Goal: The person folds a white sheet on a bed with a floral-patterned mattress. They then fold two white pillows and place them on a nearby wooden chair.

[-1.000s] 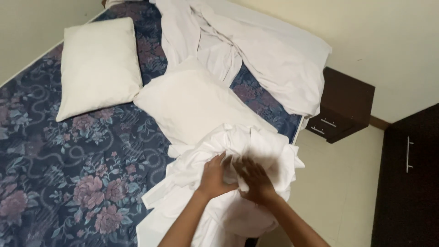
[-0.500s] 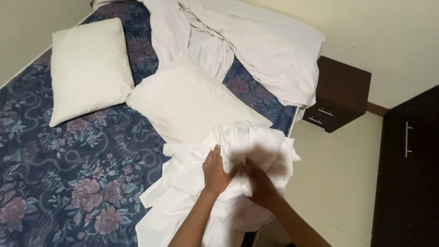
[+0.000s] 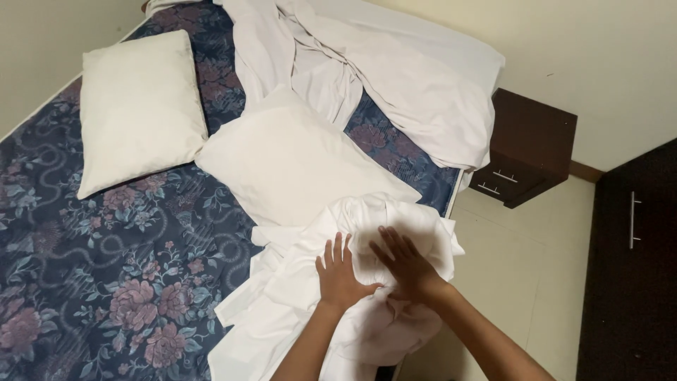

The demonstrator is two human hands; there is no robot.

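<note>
Now we've got both hands flat on the bunched white sheet (image 3: 384, 233) at lower centre, on the bed's (image 3: 106, 282) edge. Left hand (image 3: 340, 276) and right hand (image 3: 405, 264) show spread fingers, gripping nothing; 0.5 s ago they were curled into the cloth. Pillow (image 3: 296, 159) lies just above.

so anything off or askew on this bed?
Yes. The white sheet lies crumpled across the far corner, leaving the floral mattress bare. Both pillows sit crooked. Left hand and right hand press a bunched white cloth at the near edge.
</note>
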